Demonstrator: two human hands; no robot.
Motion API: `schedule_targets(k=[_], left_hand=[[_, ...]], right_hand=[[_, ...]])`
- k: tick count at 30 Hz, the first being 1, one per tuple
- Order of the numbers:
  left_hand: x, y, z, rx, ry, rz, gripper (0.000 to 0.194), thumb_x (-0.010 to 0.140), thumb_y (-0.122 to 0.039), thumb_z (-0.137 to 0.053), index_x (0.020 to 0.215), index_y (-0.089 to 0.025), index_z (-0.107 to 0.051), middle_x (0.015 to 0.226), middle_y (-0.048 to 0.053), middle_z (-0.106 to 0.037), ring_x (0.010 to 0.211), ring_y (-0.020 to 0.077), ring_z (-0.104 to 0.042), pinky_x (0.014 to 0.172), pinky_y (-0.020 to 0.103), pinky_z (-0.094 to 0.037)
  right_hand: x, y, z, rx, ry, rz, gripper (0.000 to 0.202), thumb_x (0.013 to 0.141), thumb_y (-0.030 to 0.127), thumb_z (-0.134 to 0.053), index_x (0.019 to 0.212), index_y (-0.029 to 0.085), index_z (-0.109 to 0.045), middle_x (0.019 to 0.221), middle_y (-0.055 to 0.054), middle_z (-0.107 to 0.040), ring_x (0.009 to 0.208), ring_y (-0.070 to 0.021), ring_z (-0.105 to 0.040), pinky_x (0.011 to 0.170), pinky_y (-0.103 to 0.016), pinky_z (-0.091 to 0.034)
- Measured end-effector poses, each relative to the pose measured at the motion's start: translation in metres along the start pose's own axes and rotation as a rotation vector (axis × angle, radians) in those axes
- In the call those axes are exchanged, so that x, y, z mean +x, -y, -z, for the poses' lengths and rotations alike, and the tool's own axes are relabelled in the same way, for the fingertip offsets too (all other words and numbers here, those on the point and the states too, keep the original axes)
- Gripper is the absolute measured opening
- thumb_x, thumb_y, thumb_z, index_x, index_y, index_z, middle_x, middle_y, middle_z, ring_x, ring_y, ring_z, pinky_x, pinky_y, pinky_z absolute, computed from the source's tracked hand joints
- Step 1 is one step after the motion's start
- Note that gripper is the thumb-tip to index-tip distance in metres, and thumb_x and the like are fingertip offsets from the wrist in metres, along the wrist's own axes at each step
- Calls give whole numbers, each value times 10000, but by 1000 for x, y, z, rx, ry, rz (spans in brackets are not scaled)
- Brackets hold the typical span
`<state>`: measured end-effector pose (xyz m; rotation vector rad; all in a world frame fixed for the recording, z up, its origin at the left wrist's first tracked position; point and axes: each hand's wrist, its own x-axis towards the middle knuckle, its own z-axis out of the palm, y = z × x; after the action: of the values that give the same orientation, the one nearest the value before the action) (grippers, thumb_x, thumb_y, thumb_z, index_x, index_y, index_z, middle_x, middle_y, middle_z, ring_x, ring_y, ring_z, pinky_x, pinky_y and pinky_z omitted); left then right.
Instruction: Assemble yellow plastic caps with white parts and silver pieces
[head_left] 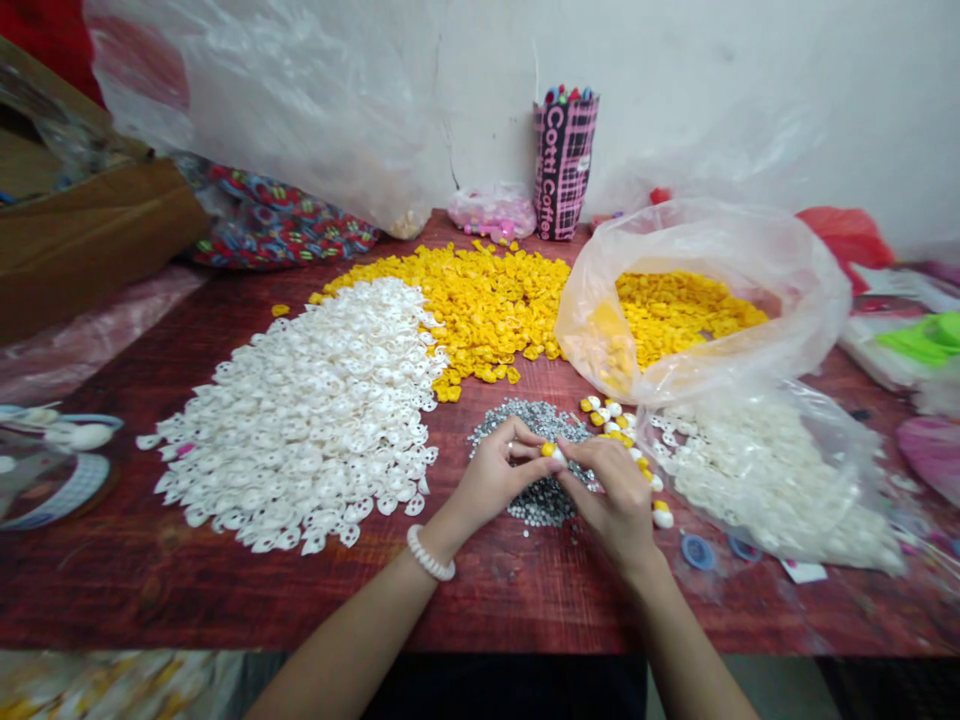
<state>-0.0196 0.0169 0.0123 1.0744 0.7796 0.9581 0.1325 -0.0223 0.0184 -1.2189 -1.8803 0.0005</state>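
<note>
Between my two hands is a small yellow and white plastic piece [553, 452], pinched by the fingertips of both. My left hand [504, 462] has its thumb and forefinger on the yellow side. On the white side are the fingers of my right hand [613, 490]. Right below them lies a pile of small grey discs [540, 505], partly covered by the hands. Several joined yellow and white pieces [619, 437] lie beside my right hand. A wide heap of white plastic parts [300, 410] spreads to the left, with a heap of yellow plastic parts [495, 300] behind it.
A clear bag of yellow parts [697, 370] stands open at the back right. Before it lies a bag of white parts [780, 480]. Blue rings [697, 551] and a tape roll [67, 490] rest on the red table [300, 600]. A cardboard box [97, 240] is at left.
</note>
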Motion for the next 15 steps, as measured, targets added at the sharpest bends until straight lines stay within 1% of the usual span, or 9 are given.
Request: schedule_targets(k=[2,3,5,6,8,9,10,12,15], left_hand=[[3,-1,2,-7,36,35,303,700,-299,-701,914,-172,-528,748,44,-702,689,154,-671,626,237,-483],[4,-2,4,-7,23,40,319,726,-327,-673,960,-170,-524,779,64,-710,701,165,-677,640,253,-492],[8,-4,8,3,-65,8,311,766,-370,-621,979,-168,-517,791,76,-712,678,167,-678,624,258,-497],[9,-5,10,8,-123,-21,292,780,-380,-603,963,-171,-516,779,68,-709,653,160,-674,604,250,-492],[12,-7,14,6,-216,-75,258,795,-382,-585,937,-180,-510,751,48,-702,613,146,-664,561,230,-476],[12,-7,16,2,-251,-96,246,800,-380,-579,930,-184,-507,743,40,-698,602,141,-660,546,223,-467],[13,-7,17,-2,-279,-113,237,803,-377,-577,925,-186,-508,737,35,-695,596,137,-657,539,219,-461],[13,-7,18,-5,-318,-132,231,802,-373,-579,923,-188,-513,734,33,-692,594,133,-653,536,218,-455],[14,-5,18,3,-345,-141,239,796,-379,-586,923,-188,-517,739,32,-689,584,125,-644,532,217,-446]], right_hand=[[-2,-13,8,-31,-11,-85,195,821,251,-597,1014,224,-609,868,-52,-680,792,-192,-614,715,-339,-493],[-4,-23,13,-77,-12,-138,208,823,282,-594,1018,210,-611,886,-65,-679,798,-197,-613,723,-340,-492],[-6,-47,24,-240,19,-235,252,834,323,-571,1028,168,-619,911,-97,-673,813,-219,-604,749,-360,-483],[-7,-58,30,-343,55,-256,265,841,330,-556,1020,149,-629,911,-112,-669,827,-235,-596,772,-382,-473],[-7,-74,39,-515,153,-262,280,844,328,-537,1000,124,-649,921,-141,-652,865,-268,-578,811,-427,-450],[-5,-76,42,-567,191,-255,291,841,329,-535,1004,117,-651,937,-156,-639,884,-284,-569,820,-449,-442],[-2,-73,45,-585,209,-247,305,837,332,-535,1021,116,-647,960,-167,-625,901,-296,-560,824,-466,-437],[5,-56,50,-496,162,-234,329,833,342,-536,1080,141,-617,1007,-167,-599,935,-303,-547,834,-487,-434],[10,-16,57,-108,23,-216,271,850,335,-511,1103,257,-570,1022,-96,-587,971,-266,-549,847,-473,-452]])
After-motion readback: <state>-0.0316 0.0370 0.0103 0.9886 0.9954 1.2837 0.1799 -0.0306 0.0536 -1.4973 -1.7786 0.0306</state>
